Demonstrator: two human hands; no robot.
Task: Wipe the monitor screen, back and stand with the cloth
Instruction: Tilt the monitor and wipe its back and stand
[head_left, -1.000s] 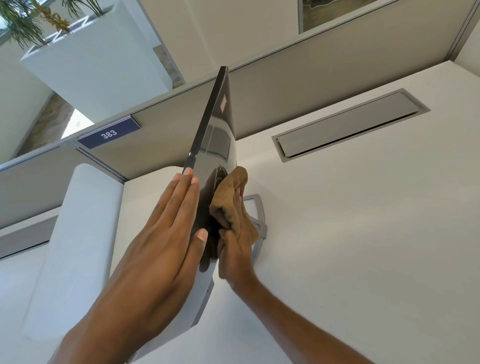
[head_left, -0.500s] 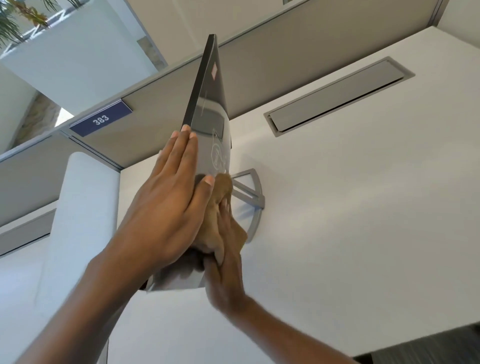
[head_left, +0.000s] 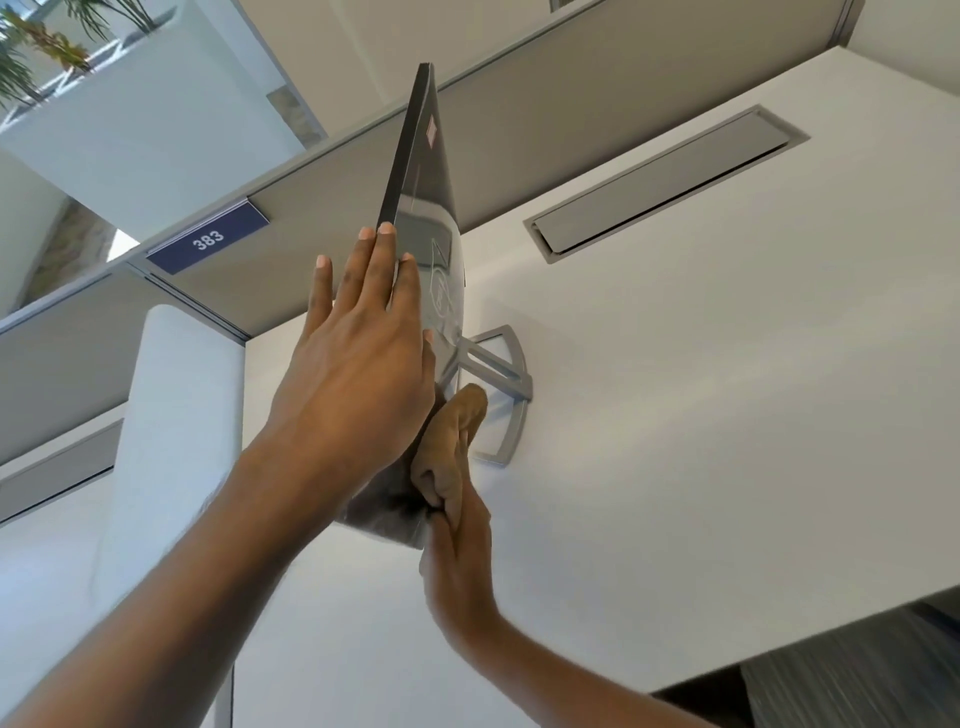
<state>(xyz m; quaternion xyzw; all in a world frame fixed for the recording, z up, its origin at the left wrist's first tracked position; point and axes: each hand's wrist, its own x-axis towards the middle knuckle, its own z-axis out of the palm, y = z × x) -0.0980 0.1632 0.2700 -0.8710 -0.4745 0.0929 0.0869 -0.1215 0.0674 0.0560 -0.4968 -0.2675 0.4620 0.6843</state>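
The black monitor (head_left: 428, 182) is seen edge-on from the side, its glossy back facing right. Its grey stand base (head_left: 506, 410) rests on the white desk. My left hand (head_left: 358, 358) lies flat with straight fingers against the screen side, steadying the panel. My right hand (head_left: 460, 561) presses the brown cloth (head_left: 452, 441) against the lower part of the monitor's back, fingers curled into the cloth. The screen face is hidden from me.
A grey cable hatch (head_left: 665, 182) is set into the white desk (head_left: 727, 415) to the right. A partition wall with a blue "383" plate (head_left: 208, 241) runs behind. A white planter (head_left: 130, 104) stands beyond it. Dark carpet (head_left: 852, 670) shows at the bottom right.
My right hand has drawn the cloth down the monitor's back, from beside the stand neck to the lower edge. My left hand slid higher along the screen side. The view shifted.
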